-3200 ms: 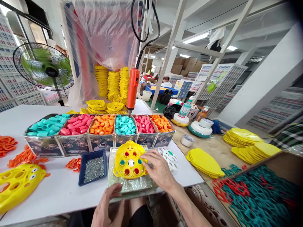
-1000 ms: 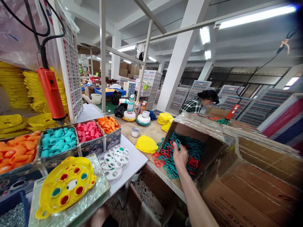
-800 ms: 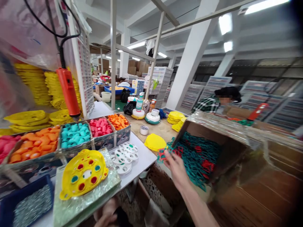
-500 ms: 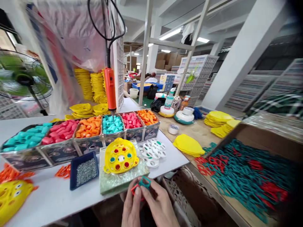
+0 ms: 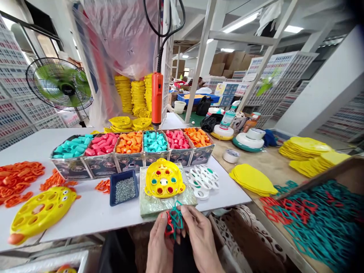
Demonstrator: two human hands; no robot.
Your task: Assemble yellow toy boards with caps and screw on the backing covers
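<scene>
My left hand [image 5: 159, 239] pinches red plastic frame-like pieces [image 5: 168, 223] between thumb and fingers. Thumb and fingers of my right hand [image 5: 200, 237] close on teal pieces of a similar outline [image 5: 177, 215]; the red and teal ones overlap between the hands. Both hands are just off the table's front edge. Beyond them, a yellow animal-shaped plastic shell [image 5: 164, 167] rests on a plastic-wrapped block [image 5: 148, 208], with red and teal parts showing in its holes. White ring-like plates [image 5: 201, 194] lie right of the block.
An orange electric screwdriver [image 5: 157, 96] hangs over bins of coloured tubes [image 5: 129, 161]. A blue tray [image 5: 113, 197] holds small metal screws. At left lies a finished-looking yellow toy [image 5: 54, 203]. To the right, a box [image 5: 347, 170] is heaped with teal and red pieces.
The view has swung left, so the table things appear further right. My hands have moved slightly apart, and more of the red and teal pieces shows between them.
</scene>
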